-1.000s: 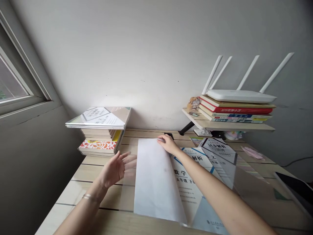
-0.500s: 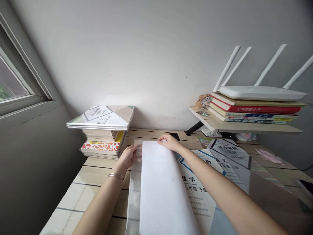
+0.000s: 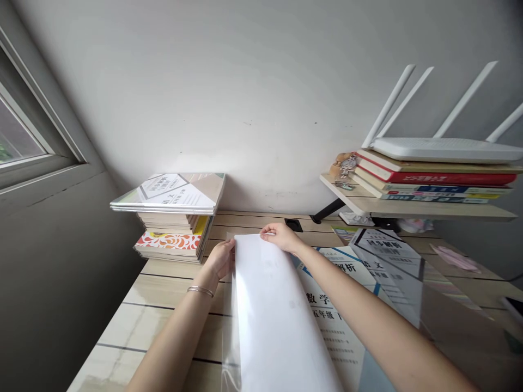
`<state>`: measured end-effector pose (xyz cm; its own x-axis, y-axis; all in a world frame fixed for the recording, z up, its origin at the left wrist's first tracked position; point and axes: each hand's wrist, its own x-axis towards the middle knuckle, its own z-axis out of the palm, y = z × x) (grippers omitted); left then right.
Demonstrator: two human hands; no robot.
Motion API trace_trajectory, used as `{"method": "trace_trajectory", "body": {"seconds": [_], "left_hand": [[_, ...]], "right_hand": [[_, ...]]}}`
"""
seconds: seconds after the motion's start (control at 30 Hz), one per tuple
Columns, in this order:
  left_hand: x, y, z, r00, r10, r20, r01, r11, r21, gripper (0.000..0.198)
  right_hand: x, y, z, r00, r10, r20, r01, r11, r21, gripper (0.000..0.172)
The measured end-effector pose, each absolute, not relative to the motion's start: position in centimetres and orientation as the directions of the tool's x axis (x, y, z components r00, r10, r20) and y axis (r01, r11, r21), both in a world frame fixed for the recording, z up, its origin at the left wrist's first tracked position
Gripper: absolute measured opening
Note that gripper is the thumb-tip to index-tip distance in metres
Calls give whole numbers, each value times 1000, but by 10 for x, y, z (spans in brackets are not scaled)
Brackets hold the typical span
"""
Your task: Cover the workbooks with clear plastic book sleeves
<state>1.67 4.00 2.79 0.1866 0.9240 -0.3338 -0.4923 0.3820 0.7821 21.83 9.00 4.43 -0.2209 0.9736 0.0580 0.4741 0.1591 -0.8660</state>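
Pale plank desk (image 3: 163,288), centre frame: left hand (image 3: 220,258) and right hand (image 3: 281,238) pinch the far edge of a white glossy rectangular sheet (image 3: 273,310), half-turned over a blue-and-white workbook (image 3: 330,310), not yet flat.

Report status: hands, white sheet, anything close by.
Left hand at white sheet's left edge, grip unclear. Right hand holding its top edge. Sheet lies over a printed workbook on the desk. Book stack just left.

Plain white sheet (image 3: 273,310) is lying lengthwise, covering the left side of the blue-and-white book (image 3: 332,333), with a clear film (image 3: 229,340) sticking out along its left edge.
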Motion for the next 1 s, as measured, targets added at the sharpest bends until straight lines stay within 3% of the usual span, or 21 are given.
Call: {"method": "trace_trajectory", "body": {"seconds": [0.4, 1.0], "left_hand": [[14, 40, 28, 161, 923, -351, -528, 381, 759, 18], [19, 40, 33, 95, 927, -362, -570, 349, 744, 20]], "right_hand": [[229, 85, 41, -164, 979, 118, 531, 188, -826, 17], [214, 85, 23, -99, 972, 214, 487, 235, -841, 19]]}}
